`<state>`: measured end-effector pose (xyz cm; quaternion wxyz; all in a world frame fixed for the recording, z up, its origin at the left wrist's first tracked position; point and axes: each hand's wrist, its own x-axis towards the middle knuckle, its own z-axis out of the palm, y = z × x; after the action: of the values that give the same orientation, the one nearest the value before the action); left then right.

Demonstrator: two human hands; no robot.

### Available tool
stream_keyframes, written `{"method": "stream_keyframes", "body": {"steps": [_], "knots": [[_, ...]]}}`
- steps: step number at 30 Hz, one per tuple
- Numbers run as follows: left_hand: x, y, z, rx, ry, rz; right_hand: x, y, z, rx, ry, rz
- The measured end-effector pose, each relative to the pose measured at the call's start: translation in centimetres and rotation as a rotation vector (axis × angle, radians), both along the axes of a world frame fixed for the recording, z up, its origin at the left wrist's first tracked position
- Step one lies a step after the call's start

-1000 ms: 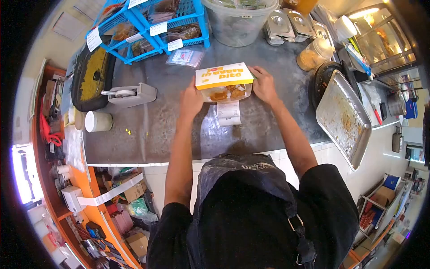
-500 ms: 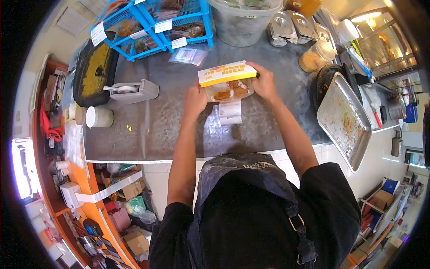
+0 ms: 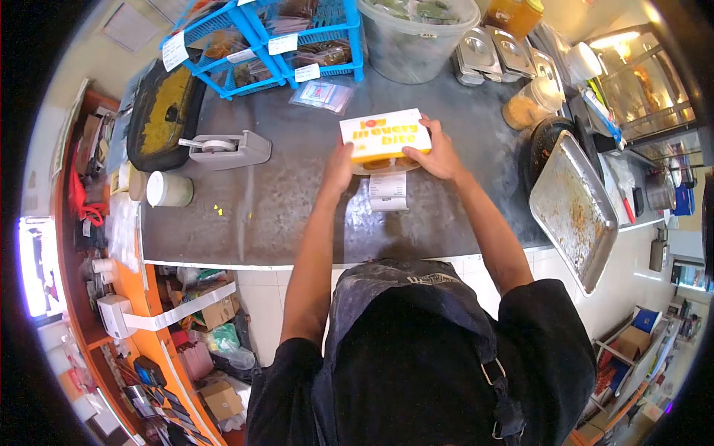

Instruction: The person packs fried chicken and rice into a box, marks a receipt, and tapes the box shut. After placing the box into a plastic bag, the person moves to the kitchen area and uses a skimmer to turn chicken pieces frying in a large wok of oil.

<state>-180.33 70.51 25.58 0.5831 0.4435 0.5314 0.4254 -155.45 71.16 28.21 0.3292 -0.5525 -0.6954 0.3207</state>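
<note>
- Head view, looking down: grey scuffed metal counter [image 3: 282,201] bearing everything below.
- Dented steel baking tray [image 3: 573,208] with crumbs, hanging over the counter's right end.
- Blue plastic basket rack [image 3: 260,37] at the far edge, white paper tags too small to read.
- Clear round plastic tub [image 3: 416,33] just right of the rack.
- Grey tape dispenser [image 3: 227,149] to the left, well apart from the hands.
- Yellow-and-white cardboard food box [image 3: 385,136] mid-counter, lid nearly down over fried pieces, lettering reading "joy in every bite" in red and white.
- Probably light and thin-walled, easily crushed, possibly greasy within; best taken at the two short ends or by the lid corners, not pressed in the middle.
- Left hand [image 3: 338,167] against the box's left end, fingers curled to it.
- Right hand [image 3: 439,152] spread over the right end, fingers wrapping the far corner, thumb on the lid.
- White printed receipt [image 3: 388,192] just in front of the box, print unreadable.
</note>
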Motion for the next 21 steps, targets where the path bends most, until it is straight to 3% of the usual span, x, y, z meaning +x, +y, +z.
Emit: {"method": "stream_keyframes", "body": {"steps": [1, 4, 7, 9, 10, 13, 15, 16, 17, 18, 20, 21], "knots": [[0.3, -0.4, -0.4, 0.138, 0.061, -0.032, 0.1, -0.2, 0.0, 0.022, -0.013, 0.024], [0.6, -1.2, -0.5, 0.138, 0.112, -0.05, 0.7, -0.6, 0.4, 0.079, -0.039, 0.101], [0.7, -2.1, 0.7, 0.154, 0.222, -0.034, 0.8, 0.0, 0.5, 0.342, -0.262, 0.238], [0.6, -2.4, 1.2, 0.156, 0.294, -0.028, 0.7, 0.2, 1.0, 0.282, -0.434, 0.348], [0.3, -1.6, -1.0, 0.121, 0.267, 0.004, 0.7, 0.2, 1.3, 0.252, -0.522, 0.401], [0.2, -1.2, -1.2, 0.089, 0.039, 0.014, 0.5, -0.4, 1.6, 0.205, -0.526, 0.426], [1.6, -1.3, -1.5, 0.286, 0.008, -0.033, 1.1, -0.1, 1.5, 0.308, -0.545, 0.476], [1.4, -0.9, -1.6, 0.402, 0.035, -0.002, 1.6, 0.7, 1.4, 0.343, -0.508, 0.532], [2.0, -1.6, -2.3, 0.493, 0.436, 0.18, 1.4, 0.9, 2.2, 0.311, -0.516, 0.56], [1.7, -1.8, -2.2, 0.472, 0.494, 0.123, 1.5, 2.0, 1.3, 0.52, -0.454, 0.577], [1.4, -2.8, 0.8, 0.451, 0.51, 0.102, 1.4, 2.0, 0.9, 0.521, -0.482, 0.585], [1.4, -3.0, 1.7, 0.282, 0.478, 0.051, 1.6, 1.7, 0.9, 0.474, -0.511, 0.615]]}}
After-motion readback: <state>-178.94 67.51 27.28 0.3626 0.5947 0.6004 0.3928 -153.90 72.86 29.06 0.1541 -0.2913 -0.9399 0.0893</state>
